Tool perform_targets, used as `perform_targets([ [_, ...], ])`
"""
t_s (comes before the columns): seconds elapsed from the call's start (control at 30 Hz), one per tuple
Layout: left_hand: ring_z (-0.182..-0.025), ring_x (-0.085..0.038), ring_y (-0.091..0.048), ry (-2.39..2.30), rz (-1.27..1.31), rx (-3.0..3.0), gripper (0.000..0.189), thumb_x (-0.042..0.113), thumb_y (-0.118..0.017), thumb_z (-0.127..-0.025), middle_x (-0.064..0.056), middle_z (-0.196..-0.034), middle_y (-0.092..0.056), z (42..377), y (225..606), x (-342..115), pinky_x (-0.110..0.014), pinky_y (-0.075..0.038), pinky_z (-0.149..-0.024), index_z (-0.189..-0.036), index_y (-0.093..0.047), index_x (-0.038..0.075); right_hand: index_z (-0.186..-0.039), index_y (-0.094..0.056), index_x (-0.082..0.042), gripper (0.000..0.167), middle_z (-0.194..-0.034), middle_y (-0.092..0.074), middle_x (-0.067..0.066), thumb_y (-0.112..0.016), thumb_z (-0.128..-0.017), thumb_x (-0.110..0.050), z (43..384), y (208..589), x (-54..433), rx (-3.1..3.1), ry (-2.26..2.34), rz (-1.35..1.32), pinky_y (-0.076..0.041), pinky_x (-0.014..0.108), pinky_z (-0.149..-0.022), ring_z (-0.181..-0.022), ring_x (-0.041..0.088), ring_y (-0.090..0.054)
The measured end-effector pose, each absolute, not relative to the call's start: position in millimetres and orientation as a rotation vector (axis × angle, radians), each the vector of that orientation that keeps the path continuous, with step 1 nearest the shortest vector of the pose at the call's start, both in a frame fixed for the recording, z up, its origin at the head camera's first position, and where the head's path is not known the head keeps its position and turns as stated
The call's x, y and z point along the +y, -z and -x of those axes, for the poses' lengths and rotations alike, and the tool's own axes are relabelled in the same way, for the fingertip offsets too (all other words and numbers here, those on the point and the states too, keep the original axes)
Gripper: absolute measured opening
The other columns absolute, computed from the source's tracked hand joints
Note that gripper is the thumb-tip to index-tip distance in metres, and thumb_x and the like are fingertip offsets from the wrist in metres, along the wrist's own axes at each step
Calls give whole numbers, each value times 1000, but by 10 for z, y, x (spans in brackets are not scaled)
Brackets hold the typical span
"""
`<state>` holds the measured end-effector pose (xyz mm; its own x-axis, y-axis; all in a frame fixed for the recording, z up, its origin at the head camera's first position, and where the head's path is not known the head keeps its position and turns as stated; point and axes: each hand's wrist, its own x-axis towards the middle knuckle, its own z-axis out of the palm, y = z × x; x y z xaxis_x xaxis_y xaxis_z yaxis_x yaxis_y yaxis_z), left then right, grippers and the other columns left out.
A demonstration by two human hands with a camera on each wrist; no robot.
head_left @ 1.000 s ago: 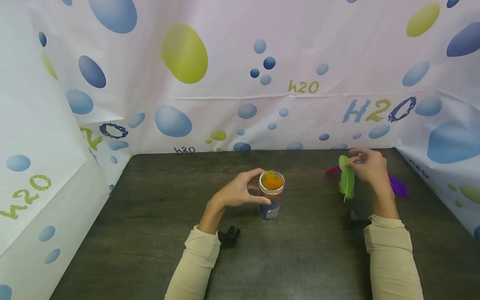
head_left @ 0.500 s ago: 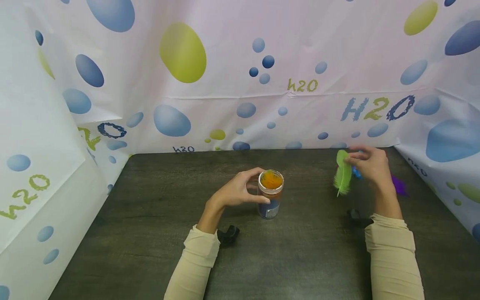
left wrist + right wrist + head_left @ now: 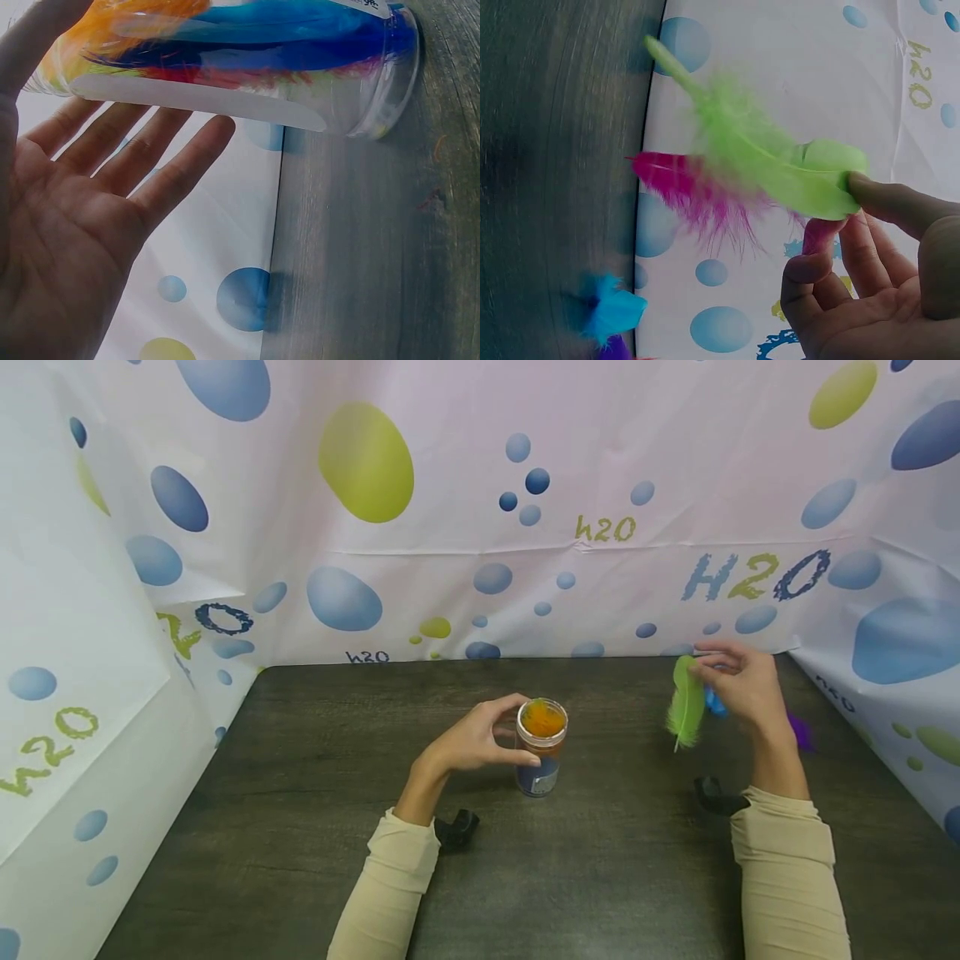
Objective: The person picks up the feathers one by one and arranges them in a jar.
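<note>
In the head view, a clear jar (image 3: pixel 541 777) stands upright on the table, with orange feathers (image 3: pixel 543 718) at its mouth. My left hand (image 3: pixel 472 739) holds it, thumb on the near side and fingers behind. Blue feathers (image 3: pixel 225 56) show through the jar wall in the left wrist view. My right hand (image 3: pixel 742 685) pinches a lime-green feather (image 3: pixel 686 706) between thumb and fingers, quill end pointing down. Behind it in the right wrist view, a magenta feather (image 3: pixel 667 171) reaches back towards the same fingertips.
A blue feather (image 3: pixel 716 703) and a purple feather (image 3: pixel 800 732) lie at the back right of the dark table (image 3: pixel 315 810), partly hidden by my right hand. A patterned white sheet (image 3: pixel 450 468) stands along the back and sides.
My right hand has moved slightly up with the green feather, which swung left at its lower end. The magenta feather no longer shows in the head view. The left hand and jar stay put.
</note>
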<state>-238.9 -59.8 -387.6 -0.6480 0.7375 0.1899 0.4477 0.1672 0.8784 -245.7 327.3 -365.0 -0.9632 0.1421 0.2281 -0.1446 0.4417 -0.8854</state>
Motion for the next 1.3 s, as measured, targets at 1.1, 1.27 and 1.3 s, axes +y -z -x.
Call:
perform_targets([
  [1.1,-127,-27,-61,-1462,-1145,2171,61,0,-81,-87,-16,-133,-62,2365,3889,-599,-35,-53,-106,-141,-52,-1,-117,-68,10,33,-94,-63,-28,-67,-103,-20,2289,3462,3044,-2432,-1386,-95,-51,10,-72,-87,-6,-61],
  [1.27,-126,-27,-62,-1470,-1153,2163,61,1,-81,-87,-16,-133,-62,2379,3896,-605,-35,-54,-105,-141,-52,0,-107,-75,-5,11,-88,-67,-27,-71,-99,-12,2321,3450,2927,-2376,-1489,-163,-54,14,-68,-82,-6,-66],
  [1.3,-126,-26,-62,-1470,-1150,2165,61,1,-81,-87,-15,-133,-62,2381,3894,-603,-35,-54,-105,-141,-52,0,-104,-76,-11,7,-87,-68,-26,-72,-99,-10,2328,3444,2903,-2362,-1513,-183,-54,15,-67,-81,-6,-67],
])
